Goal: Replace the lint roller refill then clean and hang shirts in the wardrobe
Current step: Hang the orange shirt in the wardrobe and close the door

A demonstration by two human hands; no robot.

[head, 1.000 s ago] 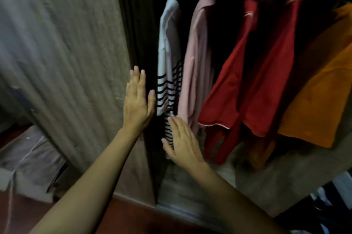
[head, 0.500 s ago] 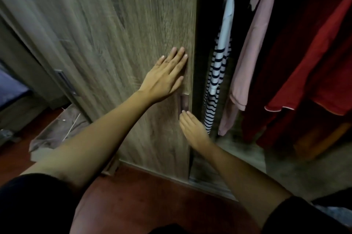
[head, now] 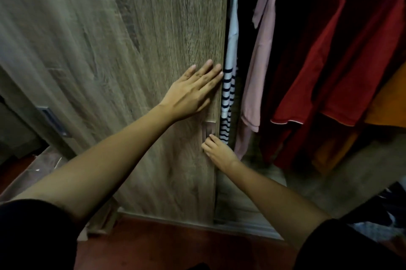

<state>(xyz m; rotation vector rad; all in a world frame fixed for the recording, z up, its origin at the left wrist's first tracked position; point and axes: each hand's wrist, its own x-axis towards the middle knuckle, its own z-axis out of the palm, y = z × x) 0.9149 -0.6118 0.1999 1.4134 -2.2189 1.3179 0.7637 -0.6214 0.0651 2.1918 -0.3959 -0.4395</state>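
A wood-grain sliding wardrobe door (head: 136, 54) fills the left and middle of the view. My left hand (head: 193, 91) lies flat against it near its right edge, fingers spread. My right hand (head: 217, 150) is lower, with its fingertips at the door's recessed handle (head: 209, 130). Right of the door's edge, shirts hang in the dark wardrobe: a white one with dark stripes (head: 229, 85), a pink one (head: 257, 67), a red one (head: 329, 61) and an orange one (head: 388, 105). No lint roller is in view.
A second door panel with a metal handle (head: 52, 120) sits behind at the left. A flat pale box (head: 41, 166) lies on the red floor (head: 153, 245) at lower left. Dark clothes lie at lower right (head: 373, 214).
The door has slid to the right across the opening, covering more of the wardrobe. Both hands moved with it, the left flat on the panel, the right at the handle.
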